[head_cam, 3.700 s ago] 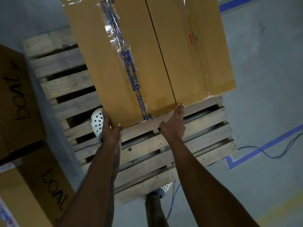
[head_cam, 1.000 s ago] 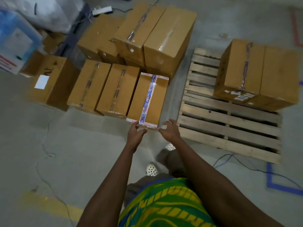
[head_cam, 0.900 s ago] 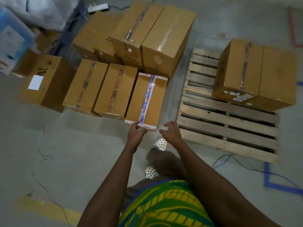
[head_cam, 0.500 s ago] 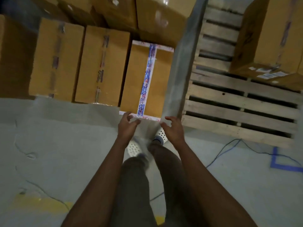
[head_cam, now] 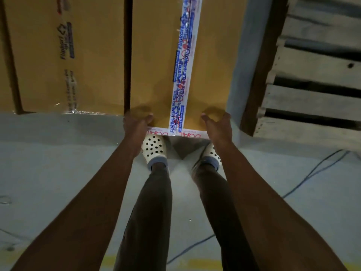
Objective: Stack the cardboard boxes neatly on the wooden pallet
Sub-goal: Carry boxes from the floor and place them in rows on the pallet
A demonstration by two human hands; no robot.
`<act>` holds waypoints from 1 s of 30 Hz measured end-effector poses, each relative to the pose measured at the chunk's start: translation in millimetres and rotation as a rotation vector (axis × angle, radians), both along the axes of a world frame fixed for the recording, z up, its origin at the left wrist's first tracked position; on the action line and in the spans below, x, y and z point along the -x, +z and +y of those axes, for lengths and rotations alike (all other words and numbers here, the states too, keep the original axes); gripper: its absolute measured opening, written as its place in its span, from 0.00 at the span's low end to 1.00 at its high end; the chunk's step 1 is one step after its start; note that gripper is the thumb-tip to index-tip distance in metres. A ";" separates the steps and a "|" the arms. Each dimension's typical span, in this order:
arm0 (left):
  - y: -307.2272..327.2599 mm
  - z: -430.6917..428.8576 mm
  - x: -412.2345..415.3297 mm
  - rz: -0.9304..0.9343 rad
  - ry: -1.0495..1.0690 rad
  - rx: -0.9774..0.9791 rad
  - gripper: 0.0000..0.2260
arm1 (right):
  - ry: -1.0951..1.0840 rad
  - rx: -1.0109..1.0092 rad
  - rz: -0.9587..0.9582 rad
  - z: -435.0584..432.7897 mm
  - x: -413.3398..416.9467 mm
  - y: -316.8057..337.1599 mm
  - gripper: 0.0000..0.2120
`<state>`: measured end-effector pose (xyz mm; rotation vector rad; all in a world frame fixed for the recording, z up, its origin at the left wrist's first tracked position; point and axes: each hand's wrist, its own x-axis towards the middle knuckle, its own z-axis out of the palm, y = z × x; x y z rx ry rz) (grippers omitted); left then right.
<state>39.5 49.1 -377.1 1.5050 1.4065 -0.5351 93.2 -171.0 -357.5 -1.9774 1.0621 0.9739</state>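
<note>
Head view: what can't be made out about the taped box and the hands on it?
In the head view:
- taped box: far end cut off by the top edge.
- left hand, right hand: fingertips hidden by the hands themselves.
- pallet: cut off by top and right edges.
- neighbouring box: small print blurred.

matt brown cardboard box [head_cam: 156, 61] with glossy printed tape [head_cam: 182, 61]; rough, weathered wooden pallet [head_cam: 312, 98].

The grey concrete floor [head_cam: 48, 163] carries a taped box [head_cam: 156, 65] at upper centre, a second box [head_cam: 93, 55] just beside it on the left, and the wooden pallet [head_cam: 312, 98] at upper right, near but apart. A blue cable [head_cam: 312, 173] trails at lower right; a yellow stripe [head_cam: 121, 260], seemingly painted, crosses the bottom edge. Two white clogs [head_cam: 154, 149] stand at centre.
</note>
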 end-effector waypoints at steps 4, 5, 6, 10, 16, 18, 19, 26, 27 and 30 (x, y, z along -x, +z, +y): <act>45.5 1.6 -13.7 -0.059 -0.012 -0.006 0.29 | -0.034 0.051 -0.036 -2.2 -9.5 46.8 0.38; 67.1 0.8 -18.8 -0.075 -0.032 -0.027 0.30 | -0.039 0.071 -0.068 -2.2 -14.1 66.8 0.37; 91.5 -1.1 -23.9 -0.104 -0.061 -0.053 0.30 | -0.050 0.084 -0.103 -3.4 -19.2 88.1 0.36; 191.0 -6.7 -44.8 -0.230 -0.048 -0.052 0.35 | -0.118 0.089 -0.223 -12.0 -39.5 189.6 0.31; 332.2 -12.7 -68.1 -0.327 -0.048 -0.083 0.23 | -0.232 0.014 -0.337 -34.8 -48.4 330.2 0.25; 374.4 -17.4 -70.7 -0.319 -0.058 -0.098 0.18 | -0.246 -0.002 -0.353 -44.6 -37.7 371.3 0.29; 396.5 -21.4 -69.7 -0.307 -0.076 -0.108 0.17 | -0.259 -0.003 -0.355 -50.3 -30.2 388.4 0.31; 502.0 -73.3 -37.9 -0.332 -0.203 -0.106 0.17 | -0.397 -0.001 -0.368 -97.6 34.8 484.2 0.31; 511.9 -82.8 -34.5 -0.325 -0.206 -0.112 0.17 | -0.415 0.001 -0.371 -106.0 41.7 492.0 0.33; 532.7 -110.9 -29.9 -0.322 -0.182 -0.108 0.19 | -0.450 -0.005 -0.384 -130.1 52.9 510.5 0.35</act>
